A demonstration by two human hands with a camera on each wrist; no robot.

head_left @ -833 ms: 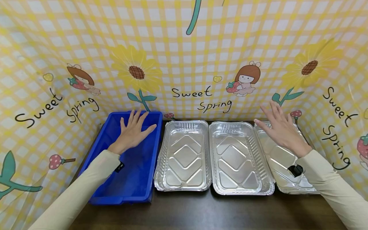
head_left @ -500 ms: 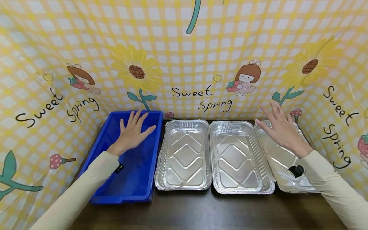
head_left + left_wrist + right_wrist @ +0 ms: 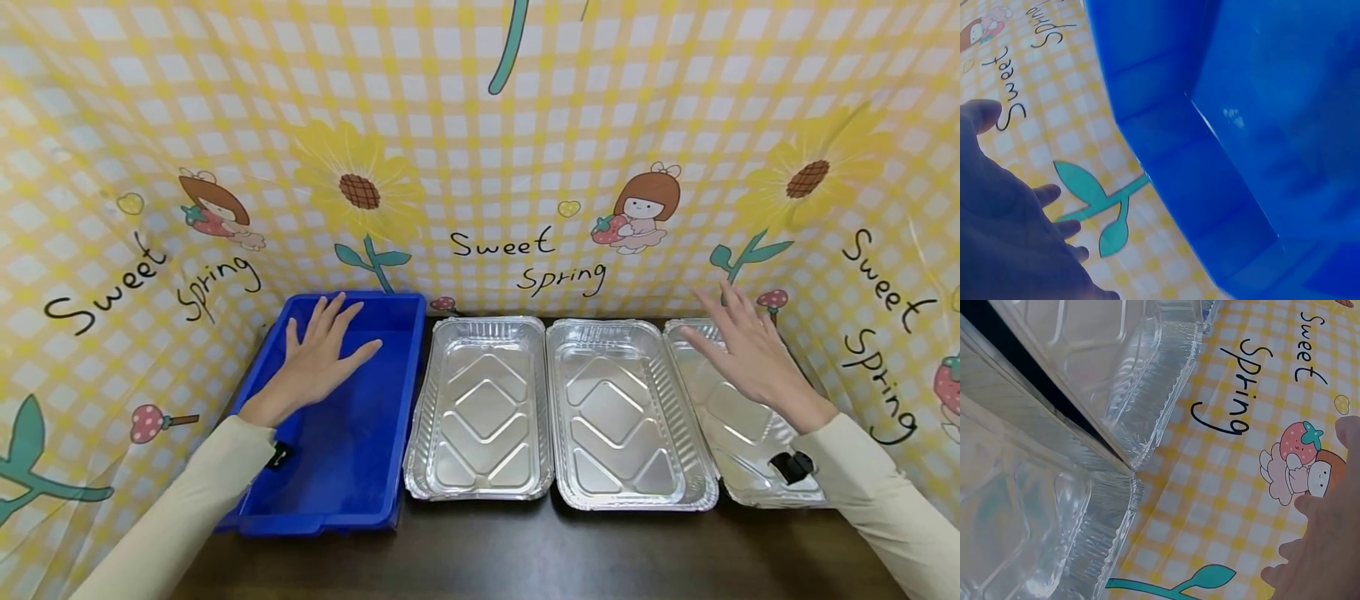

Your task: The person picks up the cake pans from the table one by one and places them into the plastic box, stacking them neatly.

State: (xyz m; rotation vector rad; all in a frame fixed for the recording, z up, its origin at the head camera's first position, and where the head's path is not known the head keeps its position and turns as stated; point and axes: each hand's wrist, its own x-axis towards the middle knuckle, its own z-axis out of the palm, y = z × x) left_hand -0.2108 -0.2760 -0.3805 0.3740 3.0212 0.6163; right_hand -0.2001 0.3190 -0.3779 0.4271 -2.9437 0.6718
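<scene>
Here a person stands at a dark table walled on three sides by a yellow checked cloth printed with sunflowers and the words "Sweet Spring". Take the blue plastic bin (image 3: 330, 417) as the landmark: it sits at the left end of a row, and three foil trays follow to its right. The first foil tray (image 3: 480, 408) lies just beside the bin, the second foil tray (image 3: 626, 412) touches the first, and the third foil tray (image 3: 738, 425) overlaps the second's far rim. All four containers hold nothing.

The left hand (image 3: 315, 358) hovers palm down over the bin's back half, fingers straight and fanned wide, holding nothing. Compared with a moment ago it has drifted slightly left and back toward the person, away from the bin's right wall. The right hand (image 3: 750, 354) hovers over the back of the third tray, farthest from the bin, its fingers also straight and spread, gripping nothing. It too has pulled back slightly toward the person.

The left wrist view shows only the bin's inner corner (image 3: 1235, 156) and a shadowed palm; the right wrist view shows tray rims against the cloth.

Judging by this, both hands are only easing back; no container has moved and nothing has been picked up.
</scene>
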